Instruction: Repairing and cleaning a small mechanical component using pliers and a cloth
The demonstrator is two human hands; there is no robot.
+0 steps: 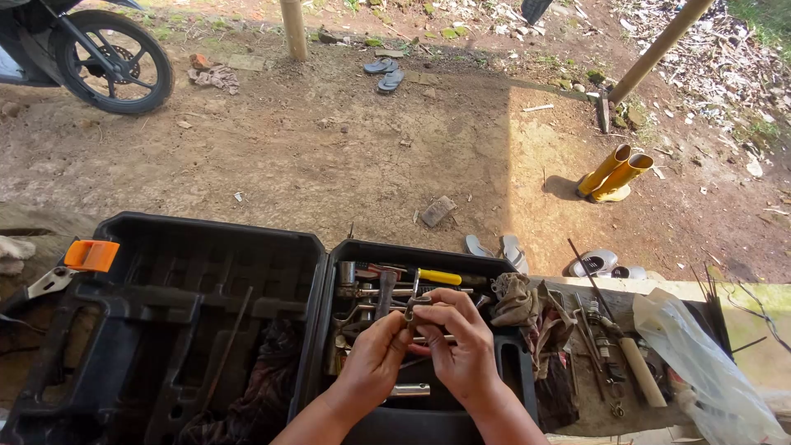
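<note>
Outdoors, lower centre of frame: a small metal tool piece (414,306) is pinched between the fingers of the left hand (375,356) and right hand (461,342), above an open black toolbox (206,330). A yellow-handled screwdriver (439,277) lies in the box w/ other tools. Clear plastic bag (700,363) at lower right; yellow boots (614,173) at upper right.

open lid (165,330) clear on the left, rag (515,298) and tools (606,350) crowding the right
</note>
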